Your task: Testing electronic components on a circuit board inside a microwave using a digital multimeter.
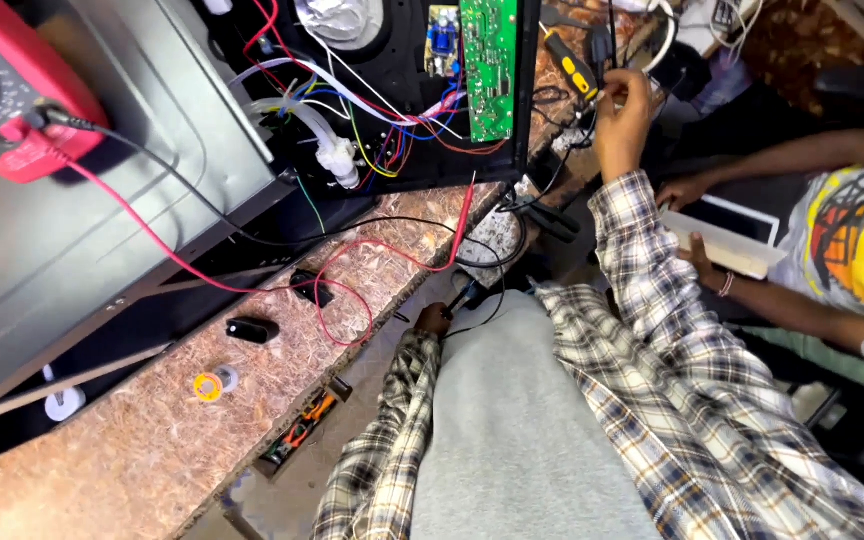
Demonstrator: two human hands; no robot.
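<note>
Probing wiring beside an opened black appliance on a chipboard bench.
The left hand [435, 318], at the bench edge near the body, pinches a black probe [464, 296] whose leads run to the red meter [7, 90]. The right hand [620, 118], reaching past the green circuit board [489, 65], grips a thin wire [592, 98] beside a yellow-handled screwdriver [572, 66]. Slack red lead [352, 290] looping across the bench [132, 440] could likely snag and drag the meter.
</note>
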